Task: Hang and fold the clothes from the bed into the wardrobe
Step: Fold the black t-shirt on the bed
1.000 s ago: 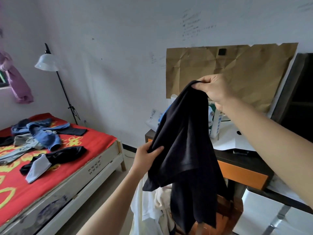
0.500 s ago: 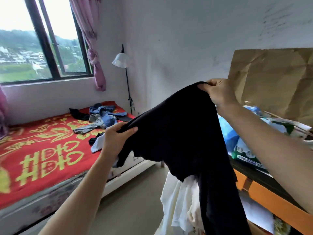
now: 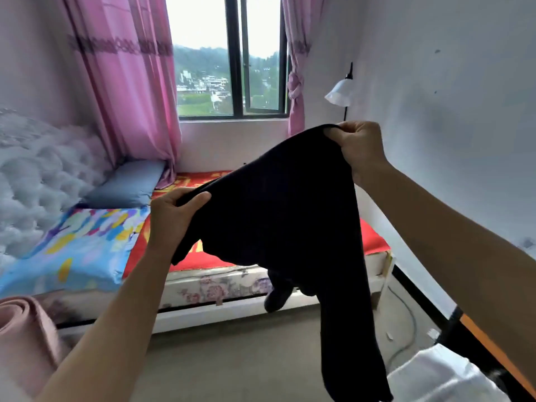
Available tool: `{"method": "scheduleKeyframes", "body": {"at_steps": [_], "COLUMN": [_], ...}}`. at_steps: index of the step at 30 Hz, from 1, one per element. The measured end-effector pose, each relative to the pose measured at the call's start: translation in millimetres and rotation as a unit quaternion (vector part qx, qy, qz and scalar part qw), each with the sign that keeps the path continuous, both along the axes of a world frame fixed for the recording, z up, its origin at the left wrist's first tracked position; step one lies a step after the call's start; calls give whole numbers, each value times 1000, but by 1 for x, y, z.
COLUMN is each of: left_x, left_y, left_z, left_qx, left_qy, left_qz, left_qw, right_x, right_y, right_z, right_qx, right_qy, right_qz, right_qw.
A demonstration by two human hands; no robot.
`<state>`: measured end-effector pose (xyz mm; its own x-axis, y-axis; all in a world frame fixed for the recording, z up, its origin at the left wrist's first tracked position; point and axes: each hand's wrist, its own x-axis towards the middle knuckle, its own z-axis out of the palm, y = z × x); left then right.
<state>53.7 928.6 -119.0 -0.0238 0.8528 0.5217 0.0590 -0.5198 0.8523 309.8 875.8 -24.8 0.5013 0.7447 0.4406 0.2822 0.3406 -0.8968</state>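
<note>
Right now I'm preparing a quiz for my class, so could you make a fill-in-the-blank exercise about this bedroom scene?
The left hand and the right hand both grip a soft ___ fabric garment.
The right hand holds it ___ than the left hand.
The long fabric curtains beside the dark-framed glass window are ___.
Missing words: black; higher; pink.

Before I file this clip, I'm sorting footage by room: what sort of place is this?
A bedroom, probably in a home: a bed with a blue pillow, pink curtains at the window, and a lamp. The left hand and right hand hold a dark garment.
</note>
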Motion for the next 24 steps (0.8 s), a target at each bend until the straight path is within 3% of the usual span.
{"method": "scheduleKeyframes", "body": {"at_steps": [9, 24], "left_x": [-62, -107], "left_y": [141, 359], "left_z": [-23, -52], "left_qx": [-20, -50], "left_qy": [-12, 91], "left_qz": [53, 85], "left_qw": [998, 991], "right_x": [-43, -88], "right_y": [176, 421], "right_z": [-66, -180], "right_qx": [-89, -240], "right_qy": [72, 24], "right_qz": [64, 72], "right_qw": [991, 968]}}
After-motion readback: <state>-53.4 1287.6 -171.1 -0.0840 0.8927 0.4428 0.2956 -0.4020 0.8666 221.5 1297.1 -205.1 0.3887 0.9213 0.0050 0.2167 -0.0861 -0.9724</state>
